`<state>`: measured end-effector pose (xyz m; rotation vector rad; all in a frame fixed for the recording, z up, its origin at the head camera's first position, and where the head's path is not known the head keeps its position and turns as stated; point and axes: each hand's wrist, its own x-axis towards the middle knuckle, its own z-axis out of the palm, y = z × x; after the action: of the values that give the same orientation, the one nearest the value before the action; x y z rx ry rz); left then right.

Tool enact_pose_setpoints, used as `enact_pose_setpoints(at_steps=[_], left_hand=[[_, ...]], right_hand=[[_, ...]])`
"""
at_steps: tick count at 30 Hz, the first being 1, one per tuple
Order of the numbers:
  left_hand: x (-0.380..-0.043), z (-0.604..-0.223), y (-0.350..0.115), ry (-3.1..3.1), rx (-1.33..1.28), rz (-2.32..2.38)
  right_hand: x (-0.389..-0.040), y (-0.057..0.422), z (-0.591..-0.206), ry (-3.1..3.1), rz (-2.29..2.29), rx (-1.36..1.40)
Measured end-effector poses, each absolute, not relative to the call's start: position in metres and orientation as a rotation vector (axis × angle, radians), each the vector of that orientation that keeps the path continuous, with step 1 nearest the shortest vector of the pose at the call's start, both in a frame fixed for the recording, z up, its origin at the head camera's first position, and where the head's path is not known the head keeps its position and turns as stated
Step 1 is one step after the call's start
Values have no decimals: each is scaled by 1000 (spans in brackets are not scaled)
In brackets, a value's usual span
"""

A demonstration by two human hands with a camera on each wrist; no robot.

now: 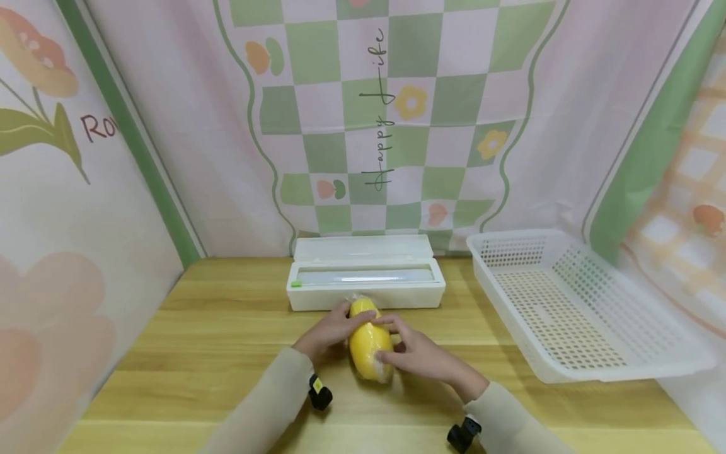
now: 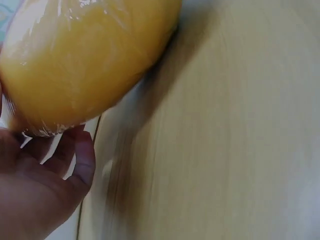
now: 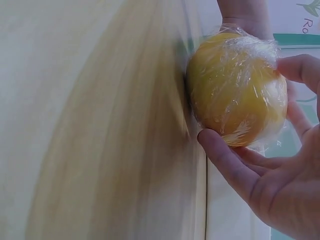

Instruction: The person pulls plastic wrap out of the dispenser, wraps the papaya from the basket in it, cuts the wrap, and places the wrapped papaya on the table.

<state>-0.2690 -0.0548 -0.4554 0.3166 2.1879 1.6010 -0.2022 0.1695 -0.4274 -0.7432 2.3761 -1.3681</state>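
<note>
A smooth yellow oblong fruit (image 1: 366,343) lies on the wooden table, wrapped in clear cling film that wrinkles and bunches at its end in the right wrist view. My left hand (image 1: 334,328) holds its far left part, thumb across the top; in the left wrist view the fingers (image 2: 84,155) curl under the end of the fruit (image 2: 85,60). My right hand (image 1: 416,350) holds it from the right, thumb near the close end and fingers over the top. In the right wrist view, thumb and fingers surround the film-covered end (image 3: 235,90).
Just beyond the fruit stands a white cling film dispenser (image 1: 365,298) with its lid (image 1: 363,248) raised, a film roll inside and a green slider (image 1: 296,284) at its left. A white perforated basket (image 1: 510,315) sits on the right. Printed curtains (image 1: 454,157) hang behind the table.
</note>
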Motion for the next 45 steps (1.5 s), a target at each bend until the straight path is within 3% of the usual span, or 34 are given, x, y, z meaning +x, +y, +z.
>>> enact_pose_setpoints(at_steps=[19, 31, 45], left_hand=[[-268, -459, -48, 2468, 853, 1565], [-260, -451, -50, 2489, 774, 1593], [-256, -448, -44, 2859, 923, 1307]], right_hand=[[-204, 171, -431, 2326, -1382, -740], [-204, 169, -429, 2319, -1386, -723], [-204, 171, -428, 2316, -1381, -727]])
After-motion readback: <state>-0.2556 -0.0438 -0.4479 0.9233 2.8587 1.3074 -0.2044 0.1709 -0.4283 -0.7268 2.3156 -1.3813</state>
